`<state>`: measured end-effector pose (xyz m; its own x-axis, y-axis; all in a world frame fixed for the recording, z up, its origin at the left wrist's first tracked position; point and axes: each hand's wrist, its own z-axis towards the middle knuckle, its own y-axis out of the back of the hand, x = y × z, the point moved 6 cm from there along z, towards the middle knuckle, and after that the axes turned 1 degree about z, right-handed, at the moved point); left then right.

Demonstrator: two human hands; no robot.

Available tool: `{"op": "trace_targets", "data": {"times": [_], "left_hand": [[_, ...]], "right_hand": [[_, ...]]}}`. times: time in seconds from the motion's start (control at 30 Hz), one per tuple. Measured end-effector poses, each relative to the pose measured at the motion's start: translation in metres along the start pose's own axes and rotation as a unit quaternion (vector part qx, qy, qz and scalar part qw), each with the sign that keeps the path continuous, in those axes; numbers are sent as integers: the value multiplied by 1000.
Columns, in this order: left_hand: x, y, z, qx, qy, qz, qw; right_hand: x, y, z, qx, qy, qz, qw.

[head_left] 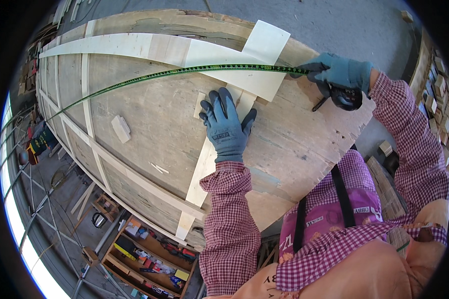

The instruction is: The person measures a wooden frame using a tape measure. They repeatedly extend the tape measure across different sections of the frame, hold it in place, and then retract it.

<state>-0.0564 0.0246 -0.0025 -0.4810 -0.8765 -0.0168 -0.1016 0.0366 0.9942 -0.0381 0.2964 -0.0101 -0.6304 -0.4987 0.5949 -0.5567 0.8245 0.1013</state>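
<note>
We're in a woodworking shop, no doubt about it. A huge plywood panel braced with pale wooden battens fills the view, rough and stained, with small offcut blocks lying on it. Below it, an open wooden shelf crammed with tools and boxes stands on a bare concrete floor. Stacks of cut timber pieces line the right edge, more lumber leans at top left, and a metal-framed window wall lets daylight in along the left. Work gloves and a green measuring tape fit the trade.
</note>
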Motion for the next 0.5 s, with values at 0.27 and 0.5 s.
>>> {"op": "trace_targets", "data": {"times": [0.27,0.5], "left_hand": [[6,-3,1,-1,0,-24,1000],[8,-8,-4,-45,36,-29,998]], "right_hand": [[-8,2,7,-77,68,-76,992],[-12,-1,11,-31,56,15,998]]}}
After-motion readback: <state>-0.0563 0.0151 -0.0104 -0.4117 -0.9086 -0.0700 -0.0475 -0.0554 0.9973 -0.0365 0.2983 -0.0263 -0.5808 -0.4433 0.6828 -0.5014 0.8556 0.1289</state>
